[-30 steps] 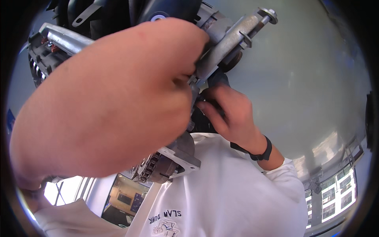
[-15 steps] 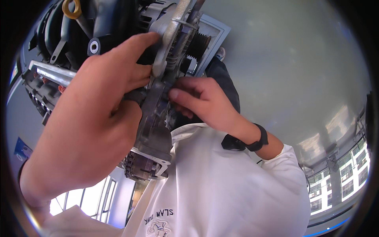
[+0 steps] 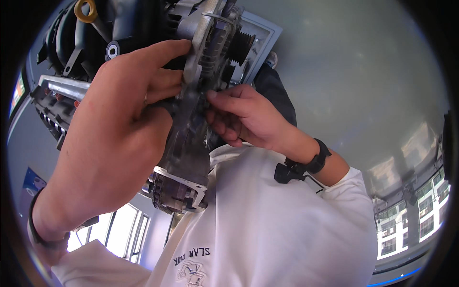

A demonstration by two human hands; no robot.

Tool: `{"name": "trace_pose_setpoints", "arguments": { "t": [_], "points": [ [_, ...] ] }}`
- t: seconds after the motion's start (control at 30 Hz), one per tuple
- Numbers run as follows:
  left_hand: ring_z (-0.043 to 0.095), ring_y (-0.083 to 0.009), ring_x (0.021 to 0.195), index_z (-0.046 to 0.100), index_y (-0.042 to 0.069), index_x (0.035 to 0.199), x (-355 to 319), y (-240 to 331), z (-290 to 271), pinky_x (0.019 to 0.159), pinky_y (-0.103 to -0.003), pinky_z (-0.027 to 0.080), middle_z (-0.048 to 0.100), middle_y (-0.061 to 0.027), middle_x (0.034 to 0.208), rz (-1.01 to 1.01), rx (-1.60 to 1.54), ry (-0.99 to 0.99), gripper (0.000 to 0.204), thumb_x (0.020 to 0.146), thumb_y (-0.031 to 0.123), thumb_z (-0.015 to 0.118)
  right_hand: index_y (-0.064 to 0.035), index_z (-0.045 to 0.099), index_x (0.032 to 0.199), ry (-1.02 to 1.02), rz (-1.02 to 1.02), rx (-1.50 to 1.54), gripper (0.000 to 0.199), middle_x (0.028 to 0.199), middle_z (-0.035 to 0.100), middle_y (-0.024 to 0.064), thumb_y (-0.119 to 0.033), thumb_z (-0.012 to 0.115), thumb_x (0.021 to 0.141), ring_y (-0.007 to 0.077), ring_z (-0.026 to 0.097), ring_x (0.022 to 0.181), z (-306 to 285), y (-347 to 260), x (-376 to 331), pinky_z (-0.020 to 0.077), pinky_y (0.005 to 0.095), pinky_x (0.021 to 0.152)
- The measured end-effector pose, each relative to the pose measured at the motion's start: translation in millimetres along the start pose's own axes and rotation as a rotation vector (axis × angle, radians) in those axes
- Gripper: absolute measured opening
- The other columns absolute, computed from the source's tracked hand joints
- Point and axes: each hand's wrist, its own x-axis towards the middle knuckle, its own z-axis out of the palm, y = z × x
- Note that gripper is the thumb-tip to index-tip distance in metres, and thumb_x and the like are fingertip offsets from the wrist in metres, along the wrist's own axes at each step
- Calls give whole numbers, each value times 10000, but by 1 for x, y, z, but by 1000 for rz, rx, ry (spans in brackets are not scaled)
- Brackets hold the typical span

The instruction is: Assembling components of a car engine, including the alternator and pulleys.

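both hands [image 3: 112, 138] (bare) grip the engine assembly [image 3: 191, 119].

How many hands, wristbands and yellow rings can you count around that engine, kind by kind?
Hands: 2, the left hand and the right hand, both touching the engine
Black wristbands: 2, one on the left wrist, one on the right wrist
Yellow rings: 1, a loop at the engine's top
Total: 5

A grey metal engine part [image 3: 191, 138] stands tall and a bit tilted, gripped on both sides, with a black ribbed wheel [image 3: 237, 47] on top.
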Motion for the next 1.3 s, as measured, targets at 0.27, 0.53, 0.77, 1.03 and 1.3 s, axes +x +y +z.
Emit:
{"name": "trace_pose_setpoints", "arguments": {
  "t": [0.27, 0.53, 0.77, 1.03, 1.3],
  "points": [
    [528, -306, 1268, 349, -32, 1440, 1, 10, 3, 1093, -385, 379, 571, -220, 1291, -43, 42, -4, 772, 681, -170, 326, 30, 568, 991, 278, -1096, -1169, 258, 694, 573, 138, -216, 619, 934, 191, 605, 593, -3, 11, 9, 448, 327, 533],
    [527, -309, 1269, 344, -35, 1444, 0, 8, 4, 1085, -385, 385, 564, -223, 1295, -43, 37, -2, 769, 685, -157, 326, -13, 544, 851, -103, -64, -277, 222, 763, 574, 141, -170, 701, 841, 293, 629, 690, -8, -2, 2, 511, 397, 610],
    [526, -310, 1268, 355, -31, 1442, 0, 10, 3, 1078, -386, 389, 561, -228, 1298, -62, 45, 8, 774, 677, -142, 340, -6, 560, 821, 294, -1055, -1508, 231, 752, 579, 136, -202, 674, 864, 283, 627, 674, 0, 9, 0, 508, 371, 581],
    [522, -318, 1271, 354, -30, 1444, 0, 6, 4, 1078, -391, 390, 557, -232, 1301, -29, 36, 13, 774, 677, -132, 343, 19, 562, 851, 193, -713, -1039, 260, 649, 548, 123, -211, 680, 868, 283, 583, 568, -1, -1, 2, 481, 366, 553],
    [521, -318, 1273, 355, -26, 1443, 1, 6, 4, 1076, -386, 395, 556, -237, 1299, -30, -12, 6, 768, 686, -155, 336, 26, 604, 869, 322, -1188, -1361, 256, 636, 557, 64, -218, 610, 945, 136, 519, 512, 3, 1, 7, 417, 276, 494]
  ]
}}
